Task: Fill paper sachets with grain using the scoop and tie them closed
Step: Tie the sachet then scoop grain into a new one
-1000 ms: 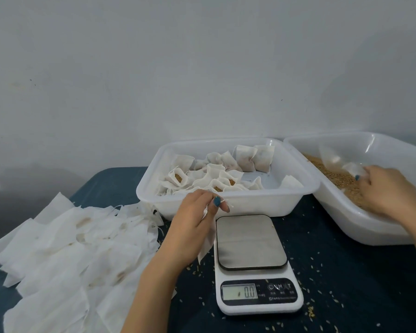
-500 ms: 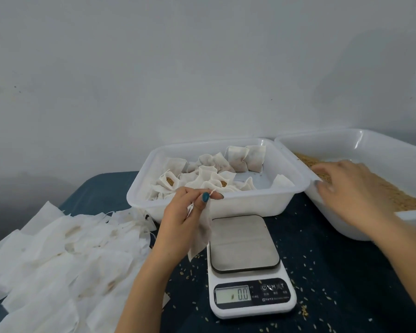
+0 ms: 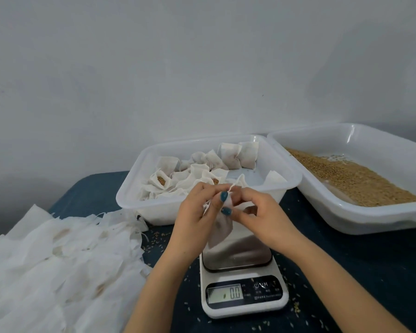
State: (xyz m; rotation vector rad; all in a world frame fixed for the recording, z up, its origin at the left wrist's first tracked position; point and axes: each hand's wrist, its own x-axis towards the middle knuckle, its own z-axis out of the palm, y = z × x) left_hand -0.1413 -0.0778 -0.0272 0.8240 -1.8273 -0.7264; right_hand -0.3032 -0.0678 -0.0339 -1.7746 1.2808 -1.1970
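My left hand (image 3: 195, 215) and my right hand (image 3: 264, 212) meet above the scale (image 3: 244, 306), and the fingers (image 3: 209, 191) of both are curled narrow, pinching the top of one paper sachet (image 3: 220, 230). It hangs down between my palms. My forearms come up from below, over the worktop (image 3: 346, 272), and the grain (image 3: 351, 179) lies in the tray (image 3: 382, 219) at right.
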